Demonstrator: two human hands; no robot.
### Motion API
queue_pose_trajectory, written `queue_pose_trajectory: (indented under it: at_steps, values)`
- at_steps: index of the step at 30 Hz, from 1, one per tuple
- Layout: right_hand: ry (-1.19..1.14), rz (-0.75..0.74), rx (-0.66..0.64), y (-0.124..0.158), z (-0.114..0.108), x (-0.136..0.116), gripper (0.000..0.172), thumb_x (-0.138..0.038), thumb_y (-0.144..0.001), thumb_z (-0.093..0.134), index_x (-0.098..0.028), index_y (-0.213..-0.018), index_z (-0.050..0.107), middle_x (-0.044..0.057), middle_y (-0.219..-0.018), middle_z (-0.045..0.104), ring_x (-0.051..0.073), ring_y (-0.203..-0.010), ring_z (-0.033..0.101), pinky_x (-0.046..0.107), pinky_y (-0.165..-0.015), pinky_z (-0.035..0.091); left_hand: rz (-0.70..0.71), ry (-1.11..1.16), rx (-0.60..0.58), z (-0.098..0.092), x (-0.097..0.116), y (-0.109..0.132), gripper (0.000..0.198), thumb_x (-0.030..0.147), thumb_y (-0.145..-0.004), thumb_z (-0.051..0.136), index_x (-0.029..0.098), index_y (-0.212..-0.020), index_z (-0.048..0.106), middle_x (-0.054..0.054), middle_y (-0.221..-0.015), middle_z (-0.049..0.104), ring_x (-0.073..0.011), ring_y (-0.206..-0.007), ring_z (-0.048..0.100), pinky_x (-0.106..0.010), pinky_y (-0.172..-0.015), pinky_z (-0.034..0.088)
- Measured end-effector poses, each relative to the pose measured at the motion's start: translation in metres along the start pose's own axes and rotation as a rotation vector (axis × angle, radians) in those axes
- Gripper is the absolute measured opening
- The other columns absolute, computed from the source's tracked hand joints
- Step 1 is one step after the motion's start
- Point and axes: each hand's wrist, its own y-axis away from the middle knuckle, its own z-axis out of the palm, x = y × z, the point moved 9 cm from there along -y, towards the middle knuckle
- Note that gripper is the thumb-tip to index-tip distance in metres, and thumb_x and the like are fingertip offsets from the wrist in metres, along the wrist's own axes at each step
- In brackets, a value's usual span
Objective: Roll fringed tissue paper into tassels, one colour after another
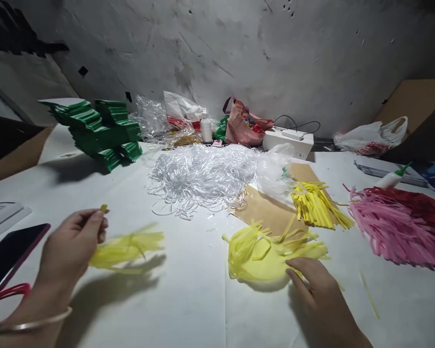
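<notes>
My left hand (72,244) is closed in a pinch on the end of a yellow fringed paper tassel (128,247), which hangs blurred just above the white table (188,299). My right hand (313,280) rests on the table with its fingers pressing the near edge of a pile of yellow fringed paper (266,253). A second bundle of darker yellow paper strips (317,203) lies on a brown card sheet (266,210) behind that pile.
A heap of thin white strands (199,176) sits mid-table. Green folded paper stacks (101,128) stand at the back left. Pink and red fringed paper (398,227) lies right, with a glue bottle (393,179). A dark phone (10,253) and red scissor handles (5,295) lie left. Bags and a white box (288,141) line the wall.
</notes>
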Motion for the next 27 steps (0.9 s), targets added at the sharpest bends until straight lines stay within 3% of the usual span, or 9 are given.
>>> queue_pose_trajectory:
  at_steps: [3,6,9,11,13,15,21,24,27]
  values:
    - [0.017,-0.061,-0.139,-0.001,0.015,-0.003,0.017,-0.022,-0.096,0.054,-0.021,-0.109,0.066,0.010,-0.102,0.071,0.026,-0.094,0.068,0.042,-0.081,0.058,0.256,-0.357,-0.042,0.012,0.009,-0.038,0.040,0.061,-0.080,0.058,0.022,-0.074,0.061,-0.001,-0.066,0.062,-0.0329,-0.082,0.067,-0.045,-0.072,0.051]
    - [0.024,-0.140,-0.266,-0.001,0.035,-0.014,0.027,-0.016,-0.091,0.059,-0.018,-0.118,0.063,0.013,-0.113,0.068,0.027,-0.106,0.064,0.050,-0.096,0.054,0.511,-0.395,-0.154,0.057,0.029,-0.013,0.044,0.061,-0.076,0.063,0.020,-0.091,0.064,-0.010,-0.105,0.072,-0.0450,-0.129,0.051,-0.064,-0.106,0.037]
    - [0.053,-0.256,-0.294,0.001,0.051,-0.025,0.022,-0.006,-0.090,0.054,-0.016,-0.107,0.064,0.011,-0.109,0.070,0.025,-0.107,0.064,0.051,-0.104,0.049,0.713,-0.298,-0.443,0.123,0.055,0.079,0.046,0.047,-0.074,0.073,0.023,-0.113,0.067,-0.010,-0.127,0.069,-0.0332,-0.125,0.059,-0.051,-0.113,0.042]
    - [0.080,-0.358,-0.248,0.006,0.058,-0.031,0.022,-0.001,-0.091,0.049,-0.015,-0.096,0.064,0.010,-0.102,0.071,0.022,-0.104,0.066,0.047,-0.105,0.050,0.936,-0.210,-0.966,0.175,0.072,0.183,0.042,0.026,-0.087,0.064,0.024,-0.129,0.063,-0.009,-0.136,0.065,-0.0296,-0.129,0.058,-0.049,-0.114,0.042]
    - [0.104,-0.443,-0.197,0.014,0.061,-0.035,0.023,-0.001,-0.093,0.046,-0.014,-0.093,0.064,0.010,-0.098,0.072,0.022,-0.103,0.067,0.045,-0.106,0.049,1.006,-0.209,-1.334,0.201,0.075,0.268,0.060,0.014,-0.085,0.064,0.027,-0.142,0.053,-0.008,-0.145,0.058,-0.0282,-0.134,0.053,-0.045,-0.118,0.037]
    - [0.146,-0.485,-0.209,0.025,0.066,-0.036,0.020,-0.003,-0.094,0.046,-0.013,-0.096,0.064,0.012,-0.098,0.073,0.022,-0.104,0.067,0.043,-0.106,0.050,0.979,-0.200,-1.435,0.214,0.077,0.306,0.072,0.021,-0.080,0.074,0.021,-0.147,0.048,-0.014,-0.145,0.057,-0.0349,-0.131,0.055,-0.047,-0.114,0.042]
    - [0.251,-0.461,-0.251,0.047,0.065,-0.032,0.024,-0.004,-0.092,0.045,-0.010,-0.104,0.065,0.017,-0.119,0.071,0.028,-0.114,0.065,0.042,-0.096,0.054,0.965,-0.609,-1.216,0.233,0.027,0.259,0.094,0.071,-0.076,0.067,0.007,-0.144,0.050,-0.032,-0.149,0.044,-0.0538,-0.137,0.039,-0.074,-0.105,0.035]
    - [0.249,-0.462,-0.216,0.048,0.062,-0.034,0.028,-0.003,-0.093,0.041,-0.010,-0.101,0.066,0.017,-0.117,0.072,0.029,-0.114,0.066,0.043,-0.094,0.054,1.029,-0.733,-0.948,0.223,0.018,0.227,0.079,0.061,-0.084,0.063,0.006,-0.140,0.054,-0.032,-0.145,0.049,-0.0524,-0.135,0.043,-0.076,-0.105,0.030]
    - [0.260,-0.488,-0.220,0.045,0.062,-0.039,0.029,-0.003,-0.093,0.039,-0.009,-0.100,0.067,0.018,-0.114,0.072,0.030,-0.111,0.066,0.045,-0.095,0.052,1.252,-0.638,-0.898,0.208,0.041,0.249,0.053,0.031,-0.090,0.059,0.014,-0.139,0.054,-0.023,-0.148,0.051,-0.0464,-0.138,0.042,-0.073,-0.113,0.017]
